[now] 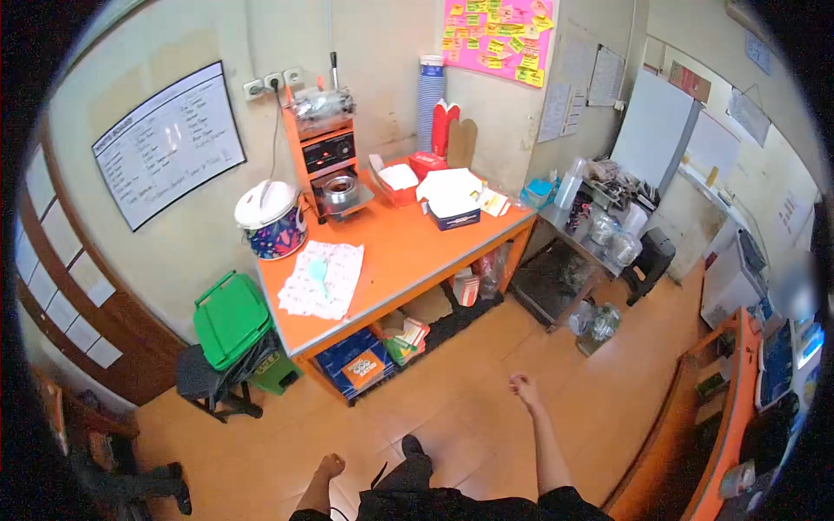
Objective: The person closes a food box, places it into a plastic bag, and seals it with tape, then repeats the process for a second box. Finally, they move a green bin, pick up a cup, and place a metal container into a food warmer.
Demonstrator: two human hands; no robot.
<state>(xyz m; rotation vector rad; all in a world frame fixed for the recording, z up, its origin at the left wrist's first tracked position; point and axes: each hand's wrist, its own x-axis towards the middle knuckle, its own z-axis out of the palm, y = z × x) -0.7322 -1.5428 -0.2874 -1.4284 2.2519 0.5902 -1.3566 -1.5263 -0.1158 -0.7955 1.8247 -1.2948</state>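
Observation:
My left hand [331,465] hangs low by my dark trouser leg, its fingers curled in with nothing visible in them. Held out over the tiled floor, my right hand [523,391] has loosely bent fingers, slightly apart, and nothing in them. Both are away from the orange table [408,252] in front of me. On its top lie a patterned paper sheet [340,271] with a pale green rice paddle [319,273], a patterned rice cooker [278,233] with a white lid, an orange cup sealing machine [326,156] and an open box [453,219] with white paper.
A green bin [230,319] and black stool [201,382] stand left of the table. Tall stacked cups [430,104] are at its back. A low metal rack [556,291] with plastic ware stands right. An orange counter [721,417] borders the right; another person's leg [139,484] shows lower left.

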